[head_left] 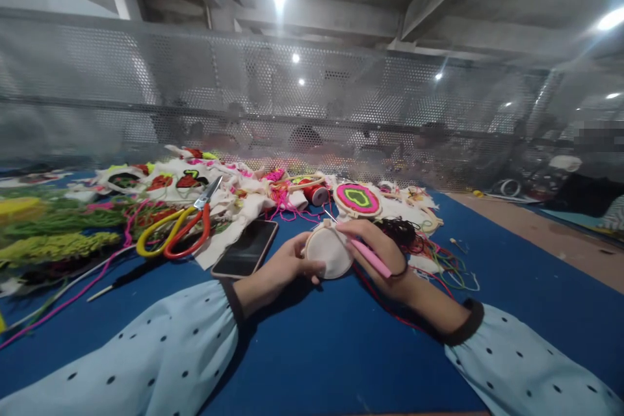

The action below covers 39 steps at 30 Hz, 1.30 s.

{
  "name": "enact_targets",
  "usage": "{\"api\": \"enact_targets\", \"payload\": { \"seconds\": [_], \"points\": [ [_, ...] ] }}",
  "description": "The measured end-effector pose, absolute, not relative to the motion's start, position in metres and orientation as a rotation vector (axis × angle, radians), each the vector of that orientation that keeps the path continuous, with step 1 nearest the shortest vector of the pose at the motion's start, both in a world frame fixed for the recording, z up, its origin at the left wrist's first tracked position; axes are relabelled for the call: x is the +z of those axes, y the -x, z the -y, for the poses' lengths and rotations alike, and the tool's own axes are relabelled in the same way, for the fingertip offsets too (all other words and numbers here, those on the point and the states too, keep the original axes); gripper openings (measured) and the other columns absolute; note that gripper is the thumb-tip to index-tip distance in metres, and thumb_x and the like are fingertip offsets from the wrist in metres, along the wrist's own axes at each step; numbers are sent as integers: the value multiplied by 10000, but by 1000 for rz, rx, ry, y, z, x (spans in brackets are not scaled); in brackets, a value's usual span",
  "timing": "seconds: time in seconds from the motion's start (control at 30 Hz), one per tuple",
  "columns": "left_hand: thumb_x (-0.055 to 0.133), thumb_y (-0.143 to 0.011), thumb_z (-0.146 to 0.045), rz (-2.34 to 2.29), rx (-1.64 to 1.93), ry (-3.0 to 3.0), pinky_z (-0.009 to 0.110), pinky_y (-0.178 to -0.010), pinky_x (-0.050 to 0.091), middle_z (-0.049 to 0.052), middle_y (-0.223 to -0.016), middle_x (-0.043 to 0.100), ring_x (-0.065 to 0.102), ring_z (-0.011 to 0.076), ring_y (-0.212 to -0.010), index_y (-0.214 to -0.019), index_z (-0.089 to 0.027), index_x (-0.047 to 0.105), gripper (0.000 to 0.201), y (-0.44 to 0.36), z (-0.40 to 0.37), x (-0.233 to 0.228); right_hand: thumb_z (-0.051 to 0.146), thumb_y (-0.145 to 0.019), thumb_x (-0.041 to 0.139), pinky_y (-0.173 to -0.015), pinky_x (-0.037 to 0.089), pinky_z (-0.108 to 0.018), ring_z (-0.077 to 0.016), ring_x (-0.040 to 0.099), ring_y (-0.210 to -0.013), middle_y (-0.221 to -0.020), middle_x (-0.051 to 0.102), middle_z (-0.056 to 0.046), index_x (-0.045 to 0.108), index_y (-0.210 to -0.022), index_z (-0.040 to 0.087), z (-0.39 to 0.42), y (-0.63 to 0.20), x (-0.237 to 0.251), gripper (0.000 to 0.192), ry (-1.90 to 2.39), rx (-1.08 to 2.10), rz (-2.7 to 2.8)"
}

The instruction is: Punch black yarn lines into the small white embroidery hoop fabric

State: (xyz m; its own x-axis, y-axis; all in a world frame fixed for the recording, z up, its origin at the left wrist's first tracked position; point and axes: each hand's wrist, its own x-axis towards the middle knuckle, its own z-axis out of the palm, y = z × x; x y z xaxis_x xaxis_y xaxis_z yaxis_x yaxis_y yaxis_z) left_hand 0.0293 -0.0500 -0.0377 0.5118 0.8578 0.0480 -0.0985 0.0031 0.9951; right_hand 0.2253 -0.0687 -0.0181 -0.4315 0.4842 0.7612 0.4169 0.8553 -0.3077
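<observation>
My left hand (296,260) grips the left edge of a small embroidery hoop (329,252) stretched with plain white cloth, thumb on the front. At the hoop's upper right, my right hand (377,248) is closed around a pink-handled punch needle (371,259). Its thin metal tip points up and left, past the hoop's top rim; whether it touches the cloth I cannot tell. Red yarn (385,305) trails below my right hand across the blue table. Just behind stands a larger hoop (358,199) worked in pink, green and white.
A phone (246,249) lies left of my left hand, with yellow-and-orange-handled scissors (188,227) beyond it. Piles of white cloth pieces (234,208) and green yarn (63,227) spread behind and left. Tangled threads (446,266) lie to the right. A perforated metal screen (312,97) borders the table's back.
</observation>
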Motion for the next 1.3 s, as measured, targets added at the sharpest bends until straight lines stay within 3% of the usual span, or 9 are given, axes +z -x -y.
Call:
{"api": "enact_targets", "payload": {
  "seconds": [0.2, 0.3, 0.47, 0.53, 0.73, 0.9, 1.07, 1.3],
  "points": [
    [721, -550, -121, -805, 886, -1385, 236, -524, 482, 56, -976, 568, 555, 124, -688, -1220, -177, 388, 750, -33, 52, -34, 216, -875, 449, -868, 439, -356, -187, 552, -987, -1041, 600, -66, 541, -1096, 214, 72, -231, -17, 239, 745, 106, 1962],
    [704, -570, -140, -876, 864, -1476, 262, -566, 479, 93, -1031, 582, 572, 154, -729, -1224, -141, 405, 719, -33, 52, -36, 234, -877, 443, -857, 433, -354, -190, 550, -975, -1033, 595, -68, 543, -1077, 205, 74, -234, -18, 226, 754, 105, 1965],
    [705, -575, -138, -938, 951, -1670, 345, -920, 404, 95, -1209, 543, 508, 228, -1078, -1191, -141, 468, 660, -32, 52, -40, 261, -891, 395, -739, 445, -316, -171, 566, -824, -872, 601, -48, 566, -927, 193, 74, -236, -20, 187, 798, 116, 1902],
    [701, -590, -158, -928, 953, -1703, 356, -960, 373, 86, -1232, 533, 487, 232, -1116, -1200, -151, 463, 655, -32, 52, -42, 255, -886, 396, -676, 435, -289, -149, 553, -730, -784, 580, -26, 550, -847, 191, 74, -236, -20, 171, 790, 111, 1886],
    [693, -606, -205, -978, 953, -1787, 318, -839, 437, 75, -1124, 584, 541, 219, -993, -1130, -149, 510, 558, -32, 53, -44, 199, -832, 433, -571, 380, -247, -114, 482, -601, -670, 511, 9, 479, -696, 189, 76, -234, -17, 144, 760, 54, 1960],
    [592, -706, -229, -974, 894, -1728, 224, -525, 407, 42, -906, 604, 519, 114, -618, -1178, -134, 483, 493, -33, 60, -38, 170, -784, 440, -514, 364, -225, -102, 459, -546, -619, 486, 19, 440, -675, 190, 78, -233, -17, 111, 765, 155, 2083],
    [535, -757, -252, -905, 899, -1702, 215, -504, 377, 22, -798, 575, 481, 99, -570, -1169, -124, 497, 433, -32, 59, -37, 169, -781, 442, -517, 380, -228, -105, 474, -557, -635, 492, 12, 456, -682, 190, 77, -233, -18, 102, 765, 213, 2162],
    [536, -775, -282, -859, 900, -1674, 209, -499, 380, 42, -809, 576, 486, 101, -575, -1191, -120, 480, 449, -32, 56, -42, 210, -816, 443, -593, 417, -280, -145, 508, -648, -706, 535, -23, 513, -788, 199, 76, -234, -16, 76, 779, 137, 2088]
  ]
}}
